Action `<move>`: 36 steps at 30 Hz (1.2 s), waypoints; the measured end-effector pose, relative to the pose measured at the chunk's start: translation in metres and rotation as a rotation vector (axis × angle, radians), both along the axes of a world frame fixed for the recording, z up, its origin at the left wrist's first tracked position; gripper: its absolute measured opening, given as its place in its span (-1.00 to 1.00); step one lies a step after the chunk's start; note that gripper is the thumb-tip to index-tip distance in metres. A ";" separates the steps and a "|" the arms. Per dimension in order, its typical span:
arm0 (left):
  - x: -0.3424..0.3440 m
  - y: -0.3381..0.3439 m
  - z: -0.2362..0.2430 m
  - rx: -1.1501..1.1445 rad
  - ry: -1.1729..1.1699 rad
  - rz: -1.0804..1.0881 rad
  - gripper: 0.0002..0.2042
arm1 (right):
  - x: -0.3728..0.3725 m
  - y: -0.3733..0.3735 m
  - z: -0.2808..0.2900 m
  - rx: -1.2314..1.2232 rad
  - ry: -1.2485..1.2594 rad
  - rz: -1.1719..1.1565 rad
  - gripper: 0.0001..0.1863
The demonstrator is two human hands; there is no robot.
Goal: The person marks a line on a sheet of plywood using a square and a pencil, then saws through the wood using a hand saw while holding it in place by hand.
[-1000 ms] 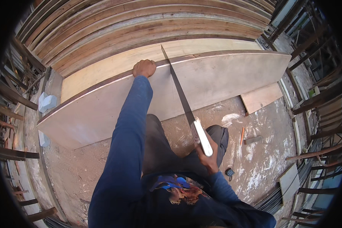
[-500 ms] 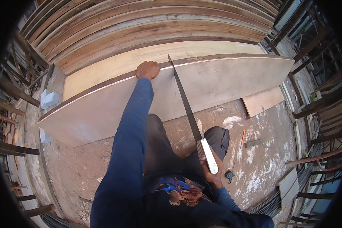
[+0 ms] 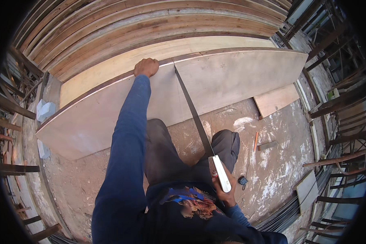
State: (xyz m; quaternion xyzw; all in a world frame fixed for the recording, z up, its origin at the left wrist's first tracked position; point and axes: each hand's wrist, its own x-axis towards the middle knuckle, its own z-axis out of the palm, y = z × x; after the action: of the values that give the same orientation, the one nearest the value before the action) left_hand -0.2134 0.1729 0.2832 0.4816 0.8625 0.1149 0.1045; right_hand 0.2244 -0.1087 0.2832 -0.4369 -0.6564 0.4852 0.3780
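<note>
Left fingers point(image 3: 149, 64) clasp flat wooden panel point(image 3: 232, 75); right fingers point(image 3: 215, 177), tapering saw point(image 3: 197, 117).

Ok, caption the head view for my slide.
Left hand grips the upper edge of a long board; right hand holds a white-handled saw, tip at that edge.

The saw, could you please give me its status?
Right hand gripping saw by its white handle. Left hand on top edge of board. Caution: left hand close to saw's tip.
</note>
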 end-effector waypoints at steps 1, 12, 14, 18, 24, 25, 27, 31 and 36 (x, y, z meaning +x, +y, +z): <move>0.001 0.001 0.000 0.005 0.015 -0.003 -0.49 | -0.005 0.001 0.001 0.005 0.031 -0.010 -0.41; -0.008 -0.013 -0.004 0.024 -0.007 -0.018 -0.46 | -0.075 0.094 -0.042 0.151 -0.008 0.049 -0.41; -0.001 -0.003 -0.003 0.003 -0.033 -0.022 -0.46 | -0.008 0.021 -0.031 -0.061 -0.034 0.011 -0.40; 0.006 0.002 -0.003 0.015 -0.028 -0.015 -0.46 | -0.013 0.024 -0.002 0.059 0.005 0.039 -0.40; 0.018 -0.008 0.019 0.050 0.021 -0.045 -0.47 | -0.157 0.182 -0.040 0.355 0.185 -0.017 -0.35; 0.017 -0.016 0.008 0.050 0.037 -0.031 -0.48 | -0.152 0.179 -0.045 0.340 0.176 -0.016 -0.35; 0.007 -0.014 0.013 0.069 0.033 -0.038 -0.48 | -0.155 0.187 -0.034 0.110 0.176 0.069 -0.34; 0.010 -0.017 0.002 0.025 0.018 -0.064 -0.45 | -0.155 0.181 -0.040 0.162 0.235 0.055 -0.33; 0.017 -0.024 0.008 0.079 0.004 -0.178 -0.49 | -0.153 0.172 -0.047 0.216 0.262 0.000 -0.34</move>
State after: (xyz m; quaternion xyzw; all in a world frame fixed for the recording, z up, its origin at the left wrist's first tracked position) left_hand -0.1961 0.1491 0.2907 0.5602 0.8114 0.1384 0.0935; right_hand 0.0712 0.0632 0.2362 -0.3265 -0.6499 0.4647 0.5050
